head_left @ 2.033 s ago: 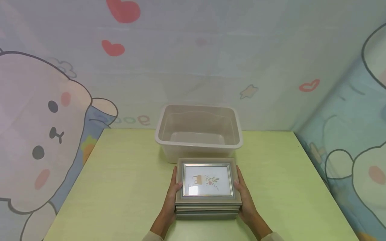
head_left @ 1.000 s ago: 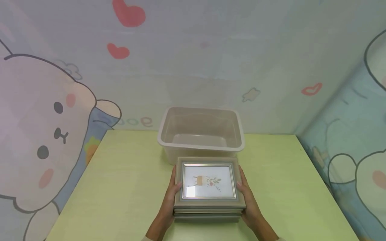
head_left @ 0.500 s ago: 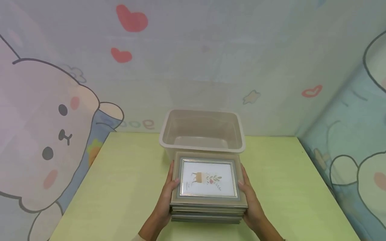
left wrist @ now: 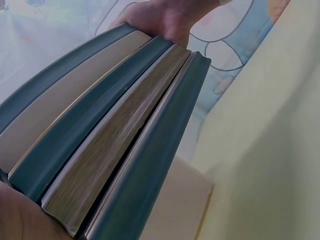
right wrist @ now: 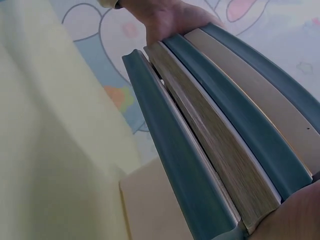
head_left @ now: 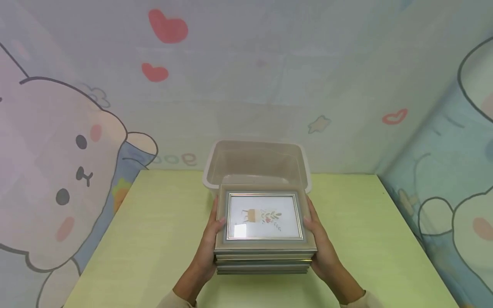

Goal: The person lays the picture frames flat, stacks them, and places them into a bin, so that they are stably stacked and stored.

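Note:
Between both hands is a stack of several picture frames, with silvery-beige borders. The top picture frame (head_left: 265, 246) faces up, showing a small plant drawing behind shiny glass. My left hand (head_left: 206, 248) grips the stack's left side, thumb on the top border. On the opposite side my right hand (head_left: 324, 248) holds it the same way. Teal, cream and wood-brown edges of the stacked frames (left wrist: 110, 130) show in the left wrist view, held off the table. Behind them stands a beige plastic bin (head_left: 256, 156), its near rim partly hidden by the stack.
The bin rests near the back edge of a pale yellow-green table (head_left: 165, 231). A cartoon-printed cloth backdrop (head_left: 246, 77) hangs directly behind the table and along its sides.
Both hands have lifted the stack of picture frames off the table and moved it forward, so it now covers the middle of the bin's near rim. The head view has shifted slightly.

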`<state>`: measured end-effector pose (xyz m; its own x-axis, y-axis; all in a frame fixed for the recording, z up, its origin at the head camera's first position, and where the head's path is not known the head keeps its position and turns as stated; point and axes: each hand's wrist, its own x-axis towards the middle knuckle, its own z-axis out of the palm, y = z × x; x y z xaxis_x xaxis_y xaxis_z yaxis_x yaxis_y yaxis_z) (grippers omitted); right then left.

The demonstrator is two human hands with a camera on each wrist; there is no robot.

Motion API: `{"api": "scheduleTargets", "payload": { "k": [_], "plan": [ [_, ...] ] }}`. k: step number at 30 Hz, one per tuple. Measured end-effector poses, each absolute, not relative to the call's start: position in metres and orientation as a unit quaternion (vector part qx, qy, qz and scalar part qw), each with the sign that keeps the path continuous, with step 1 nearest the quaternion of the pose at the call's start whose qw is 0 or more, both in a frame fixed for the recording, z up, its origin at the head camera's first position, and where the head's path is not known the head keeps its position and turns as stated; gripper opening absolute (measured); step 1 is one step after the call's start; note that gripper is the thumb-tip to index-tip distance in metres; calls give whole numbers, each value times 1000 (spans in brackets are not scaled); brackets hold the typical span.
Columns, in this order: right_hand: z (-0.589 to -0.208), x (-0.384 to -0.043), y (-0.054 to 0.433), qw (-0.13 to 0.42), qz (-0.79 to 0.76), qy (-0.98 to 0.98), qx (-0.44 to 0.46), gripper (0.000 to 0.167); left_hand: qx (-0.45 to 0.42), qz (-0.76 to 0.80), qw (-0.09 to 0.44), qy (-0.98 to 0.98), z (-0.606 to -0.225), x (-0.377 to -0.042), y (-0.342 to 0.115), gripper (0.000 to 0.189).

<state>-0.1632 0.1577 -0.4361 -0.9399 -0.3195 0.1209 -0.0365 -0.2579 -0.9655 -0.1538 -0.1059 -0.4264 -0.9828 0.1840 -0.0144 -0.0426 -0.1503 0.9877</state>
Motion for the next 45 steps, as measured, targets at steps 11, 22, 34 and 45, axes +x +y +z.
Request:
{"api": "scheduleTargets", "payload": {
  "k": [11, 22, 34, 45],
  "plan": [
    [-405, -172, 152, 101, -780, 603, -136, 56, 56, 764, 77, 639, -396, -164, -114, 66],
    [-382, -186, 146, 78, -785, 597, -145, 56, 73, 763, 65, 639, -371, -180, -120, 65],
    [-357, -211, 143, 81, -785, 596, -146, 55, 79, 763, 64, 639, -348, -205, -123, 66],
    [-344, -239, 146, 77, -795, 587, -128, 56, 60, 753, 71, 651, -331, -234, -119, 65]
  ]
}}
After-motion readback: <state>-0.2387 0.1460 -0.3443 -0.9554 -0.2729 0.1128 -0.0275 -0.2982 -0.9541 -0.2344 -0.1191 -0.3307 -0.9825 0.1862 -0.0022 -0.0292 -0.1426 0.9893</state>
